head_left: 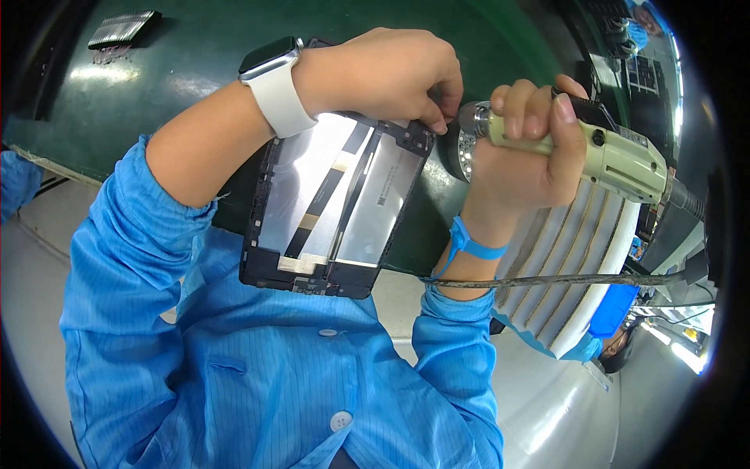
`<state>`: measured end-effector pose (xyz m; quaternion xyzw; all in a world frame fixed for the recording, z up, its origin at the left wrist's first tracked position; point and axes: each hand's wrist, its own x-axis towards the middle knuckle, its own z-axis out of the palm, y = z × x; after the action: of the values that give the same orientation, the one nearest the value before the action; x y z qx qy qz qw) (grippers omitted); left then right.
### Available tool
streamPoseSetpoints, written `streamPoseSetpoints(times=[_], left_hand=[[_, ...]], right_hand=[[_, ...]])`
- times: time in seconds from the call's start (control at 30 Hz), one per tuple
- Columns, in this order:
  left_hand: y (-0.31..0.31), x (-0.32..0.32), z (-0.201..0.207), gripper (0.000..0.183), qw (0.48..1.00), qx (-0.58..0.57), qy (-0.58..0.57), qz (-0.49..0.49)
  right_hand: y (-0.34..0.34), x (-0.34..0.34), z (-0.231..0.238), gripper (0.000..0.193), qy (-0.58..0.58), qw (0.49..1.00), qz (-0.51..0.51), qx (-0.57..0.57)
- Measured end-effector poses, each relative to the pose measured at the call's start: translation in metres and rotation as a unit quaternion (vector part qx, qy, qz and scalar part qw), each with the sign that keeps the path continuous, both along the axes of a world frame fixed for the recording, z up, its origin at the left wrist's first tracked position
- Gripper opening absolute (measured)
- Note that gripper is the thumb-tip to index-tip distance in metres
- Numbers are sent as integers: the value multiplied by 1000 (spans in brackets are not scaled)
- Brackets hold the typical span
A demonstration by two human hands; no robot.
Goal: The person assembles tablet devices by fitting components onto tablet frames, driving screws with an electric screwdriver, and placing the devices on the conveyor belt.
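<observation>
An opened tablet with silver battery panels and a black frame lies tilted before me at the table's near edge. Over its upper right corner my left hand is bent down, its thumb and fingers closed together there; whatever is between them is hidden. A white-strapped watch is on that wrist. My right hand is wrapped round a cream electric screwdriver, whose metal nose points left toward my left fingertips. A round metal piece with holes sits below the nose, partly behind my right hand.
A dark green tabletop stretches beyond the tablet, with a stack of thin dark pieces at far left. To the right stands a white slotted tray beside a blue bin. A cable runs rightward from my blue wrist strap.
</observation>
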<state>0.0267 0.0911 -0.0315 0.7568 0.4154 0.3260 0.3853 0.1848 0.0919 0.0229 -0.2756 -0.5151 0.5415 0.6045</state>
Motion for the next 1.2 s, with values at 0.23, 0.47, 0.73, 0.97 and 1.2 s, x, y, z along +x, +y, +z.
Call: streamPoseSetpoints(times=[0.23, 0.47, 0.73, 0.97, 1.2], left_hand=[[8, -10, -9, 18, 998, 49, -26, -1], [6, -8, -3, 15, 999, 43, 5, 15], [7, -7, -5, 15, 999, 33, 11, 19], [7, -10, -2, 16, 1000, 21, 10, 15], [1, -6, 2, 17, 999, 7, -40, -23]], right_hand=[[4, 3, 2, 23, 37, 999, -34, 1], [11, -3, -8, 19, 14, 999, -36, -14], [12, -6, -13, 13, 9, 1000, -28, -7], [9, -9, -12, 16, -4, 1000, -25, -9], [4, 2, 4, 30, 34, 999, 7, 5]])
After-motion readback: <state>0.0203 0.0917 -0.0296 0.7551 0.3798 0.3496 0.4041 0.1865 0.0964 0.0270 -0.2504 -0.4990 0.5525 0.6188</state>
